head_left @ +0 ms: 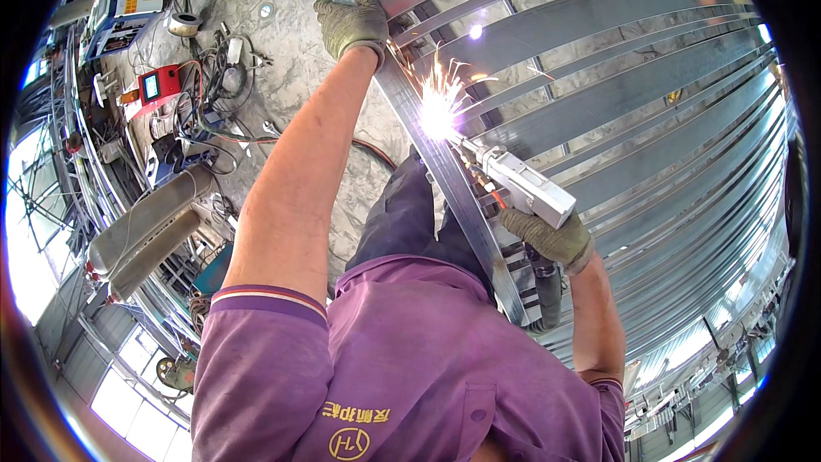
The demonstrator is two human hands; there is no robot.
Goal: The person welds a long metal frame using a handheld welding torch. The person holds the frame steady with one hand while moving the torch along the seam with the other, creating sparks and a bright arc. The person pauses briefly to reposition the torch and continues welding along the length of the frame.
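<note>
My right hand, in a grey-green work glove, grips a handheld welding gun with a silver box-shaped body. Its nozzle points up and left, and a bright white-violet glare with flying sparks burns at its tip. The glare hides the spot being welded, on the inner edge of a long galvanized metal rail that slants from the top down towards my body. Farther up that rail, my gloved left hand holds on at its left edge, fingers bent. Flat metal slats meet the rail from the right.
Many parallel slats fill the right side, with gaps between them. On the concrete floor at left lie a red device with a screen, tangled cables and two grey cylinders. A white-and-blue machine stands farther back. A hose passes beside my legs.
</note>
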